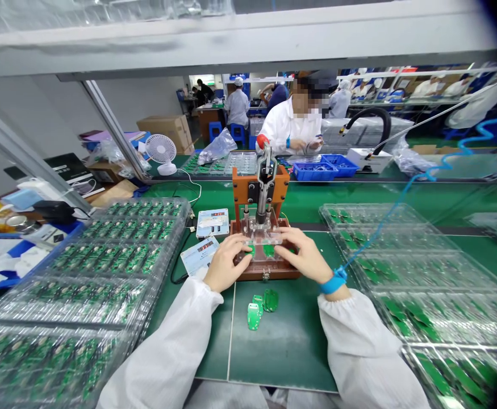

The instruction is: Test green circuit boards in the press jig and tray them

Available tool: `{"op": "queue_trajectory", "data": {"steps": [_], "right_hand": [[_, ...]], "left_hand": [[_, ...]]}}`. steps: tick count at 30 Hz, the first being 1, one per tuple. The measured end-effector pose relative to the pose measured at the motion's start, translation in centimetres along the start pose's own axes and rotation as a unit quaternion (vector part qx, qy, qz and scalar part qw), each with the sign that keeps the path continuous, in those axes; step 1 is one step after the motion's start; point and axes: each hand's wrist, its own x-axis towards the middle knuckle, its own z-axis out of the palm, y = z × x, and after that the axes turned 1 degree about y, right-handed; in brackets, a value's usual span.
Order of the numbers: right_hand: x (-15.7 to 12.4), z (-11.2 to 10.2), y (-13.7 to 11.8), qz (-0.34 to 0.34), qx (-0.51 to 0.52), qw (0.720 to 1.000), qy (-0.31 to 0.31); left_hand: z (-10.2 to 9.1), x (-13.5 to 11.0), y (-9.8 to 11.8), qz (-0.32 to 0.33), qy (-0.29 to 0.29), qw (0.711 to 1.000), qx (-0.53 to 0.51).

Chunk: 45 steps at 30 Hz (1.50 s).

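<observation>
While left hand [226, 262] and right hand [301, 257] rest half-curled on clear plate [260, 240] of press [260, 187], fingers [236, 244] on its edges, grip unclear, green boards [268, 250] sit beneath; uneven push from me could skew plate, crack boards.

Left hand [226, 264] and right hand [303, 255] lie with fingers on a clear acrylic plate [262, 240], one at each side. I see green circuit boards [268, 250] showing through it, seated in the fixture. The plate sits on the brown base [265, 274] of a bench press jig [260, 193], below its orange frame and central plunger [262, 199]. Plunger is up, not touching the plate. Just in front of the base, three loose green boards [260, 307] lie flat on the green mat [282, 341], overlapping or nearly so.
</observation>
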Motion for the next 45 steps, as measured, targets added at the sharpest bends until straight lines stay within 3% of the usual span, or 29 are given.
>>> {"op": "queue_trajectory", "data": {"steps": [5, 9, 12, 15, 18, 21, 25, 29, 32, 35, 45], "right_hand": [[4.6, -2.0, -2.3, 0.026, 0.033, 0.983, 0.179], [10.9, -3.2, -5.4, -0.049, 0.069, 0.968, 0.235], [15.6, -3.5, -6.3, -0.069, 0.051, 0.974, 0.211], [19.5, -3.4, -6.2, 0.008, 0.057, 0.988, 0.142], [22.2, -3.2, -6.7, 0.106, 0.142, 0.983, 0.04], [23.3, -3.6, -8.4, 0.131, 0.211, 0.969, 0.018], [21.1, -4.5, -12.0, 0.009, 0.184, 0.978, 0.098], [14.9, -4.6, -15.1, -0.123, 0.062, 0.975, 0.173], [10.4, -3.9, -15.8, -0.156, -0.029, 0.969, 0.19], [7.7, -3.2, -15.3, -0.174, -0.076, 0.965, 0.179], [5.4, -2.1, -12.3, -0.214, -0.038, 0.96, 0.177]], "left_hand": [[0.1, 0.0, 0.2, 0.003, 0.005, 1.0, -0.003], [0.2, -0.3, -0.2, 0.016, -0.002, 1.0, 0.001], [0.3, -0.5, -0.8, 0.027, -0.012, 1.0, 0.008], [0.4, -0.6, -1.0, 0.033, -0.016, 0.999, 0.013], [0.5, -0.8, -0.8, 0.034, -0.005, 0.999, 0.011], [0.5, -0.9, -0.3, 0.019, 0.05, 0.999, -0.009], [0.2, -0.9, -0.4, -0.05, 0.196, 0.976, -0.08], [0.2, -0.9, -0.6, -0.108, 0.276, 0.939, -0.175], [0.4, -1.1, -0.3, -0.134, 0.277, 0.925, -0.221], [0.6, -1.2, 0.1, -0.153, 0.269, 0.924, -0.227], [0.3, -1.1, -0.4, -0.149, 0.264, 0.934, -0.19]]}}
